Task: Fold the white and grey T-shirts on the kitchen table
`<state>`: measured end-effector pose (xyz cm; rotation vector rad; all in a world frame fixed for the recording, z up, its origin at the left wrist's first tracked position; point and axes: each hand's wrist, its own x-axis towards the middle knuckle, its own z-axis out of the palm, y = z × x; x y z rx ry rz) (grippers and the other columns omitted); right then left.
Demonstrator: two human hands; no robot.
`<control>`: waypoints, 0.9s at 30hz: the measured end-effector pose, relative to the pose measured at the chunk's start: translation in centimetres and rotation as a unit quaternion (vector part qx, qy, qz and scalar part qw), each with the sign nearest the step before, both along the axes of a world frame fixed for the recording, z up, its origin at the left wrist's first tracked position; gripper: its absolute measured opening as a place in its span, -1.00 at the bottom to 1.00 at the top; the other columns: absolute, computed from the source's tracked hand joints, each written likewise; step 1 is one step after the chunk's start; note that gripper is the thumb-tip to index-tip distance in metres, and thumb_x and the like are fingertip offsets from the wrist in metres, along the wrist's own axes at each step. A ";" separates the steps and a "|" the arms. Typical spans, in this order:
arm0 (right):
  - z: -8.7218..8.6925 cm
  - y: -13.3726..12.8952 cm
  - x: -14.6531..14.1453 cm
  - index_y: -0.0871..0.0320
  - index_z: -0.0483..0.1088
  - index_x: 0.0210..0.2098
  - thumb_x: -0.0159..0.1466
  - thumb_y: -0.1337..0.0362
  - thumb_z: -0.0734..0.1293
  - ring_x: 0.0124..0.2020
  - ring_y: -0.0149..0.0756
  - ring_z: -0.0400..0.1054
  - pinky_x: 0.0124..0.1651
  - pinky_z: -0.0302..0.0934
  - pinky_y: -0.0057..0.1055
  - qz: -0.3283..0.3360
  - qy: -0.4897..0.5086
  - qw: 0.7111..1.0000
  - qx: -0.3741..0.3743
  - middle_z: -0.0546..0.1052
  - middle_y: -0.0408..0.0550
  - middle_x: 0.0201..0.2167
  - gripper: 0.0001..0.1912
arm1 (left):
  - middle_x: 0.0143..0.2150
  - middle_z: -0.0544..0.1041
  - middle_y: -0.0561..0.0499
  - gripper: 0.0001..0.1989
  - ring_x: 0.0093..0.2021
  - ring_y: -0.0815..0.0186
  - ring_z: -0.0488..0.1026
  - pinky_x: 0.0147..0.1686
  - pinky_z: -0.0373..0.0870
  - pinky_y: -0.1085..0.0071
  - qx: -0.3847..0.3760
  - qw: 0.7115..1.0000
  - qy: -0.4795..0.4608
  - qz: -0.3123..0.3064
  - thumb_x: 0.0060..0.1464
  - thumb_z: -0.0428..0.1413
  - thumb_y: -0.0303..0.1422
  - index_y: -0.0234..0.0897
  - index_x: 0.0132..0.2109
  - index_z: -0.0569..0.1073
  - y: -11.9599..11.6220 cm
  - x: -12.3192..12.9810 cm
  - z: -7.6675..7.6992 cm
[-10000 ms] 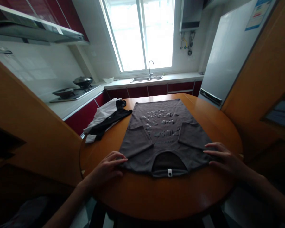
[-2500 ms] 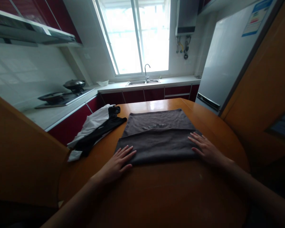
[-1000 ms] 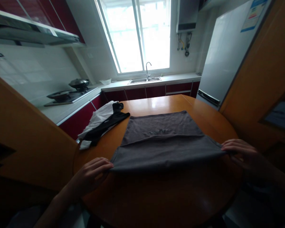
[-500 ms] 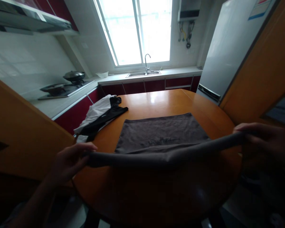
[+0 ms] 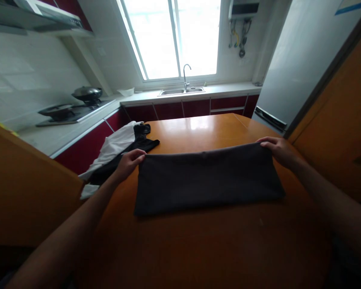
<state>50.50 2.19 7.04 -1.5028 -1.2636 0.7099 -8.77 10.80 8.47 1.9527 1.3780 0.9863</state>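
Note:
A dark grey cloth lies as a wide, folded strip across the wooden table. Its far left corner is pinched in my left hand. My right hand grips the far right corner between thumb and fingers. Between the hands the far edge runs nearly straight. The near edge is close to the tabletop; whether all of it touches is hard to tell. Black and white garments lie in a heap at the table's left edge, just beyond my left hand.
Beyond the table, a counter with a sink runs under the window. A covered wok and a pan stand on the stove at the left. The fridge is at the right.
Both hands have moved forward and inward with the cloth's near edge, bringing it over to the far side. The cloth is now a narrower strip, and the print on it is hidden.

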 end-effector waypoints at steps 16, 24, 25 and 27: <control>-4.1 5.1 1.0 0.16 0.59 -0.25 0.09 0.10 0.39 -0.33 -0.21 0.49 -0.33 0.34 -0.40 -0.013 -0.057 0.995 -0.085 0.65 -0.03 -0.30 -0.68 | -0.28 0.61 -0.03 -0.51 -0.31 0.24 0.51 -0.30 0.42 0.43 -0.070 0.994 0.081 -0.018 0.06 0.14 0.05 -0.31 -0.13 0.55 4.4 -0.1 -4.1; -4.6 5.8 -0.4 0.23 0.56 -0.10 0.20 0.10 0.30 -0.05 0.03 0.45 0.03 0.33 -0.11 -0.043 -0.375 0.922 -0.089 0.59 0.18 -0.10 -0.59 | -0.02 0.52 -0.17 -0.48 -0.01 0.07 0.47 0.06 0.39 0.21 0.062 0.959 0.276 0.002 0.16 0.02 -0.03 -0.33 0.04 0.54 5.0 1.1 -4.8; -4.0 5.6 -1.6 0.23 0.54 -0.03 0.23 0.09 0.28 0.03 0.08 0.41 0.11 0.28 -0.06 -0.056 -0.424 0.901 -0.070 0.55 0.21 -0.02 -0.55 | 0.08 0.49 -0.20 -0.48 0.10 0.03 0.42 0.15 0.33 0.16 0.091 0.950 0.297 0.003 0.19 0.00 -0.07 -0.33 0.11 0.50 4.6 2.5 -4.3; -3.0 5.5 -5.3 0.22 0.45 0.14 0.33 0.07 0.18 0.19 0.12 0.29 0.22 0.17 -0.02 -0.045 -0.478 0.877 -0.024 0.46 0.22 0.15 -0.48 | 0.26 0.38 -0.23 -0.47 0.26 0.01 0.30 0.27 0.20 0.11 0.125 0.936 0.328 -0.024 0.28 -0.06 -0.15 -0.34 0.26 0.38 3.2 6.5 -3.4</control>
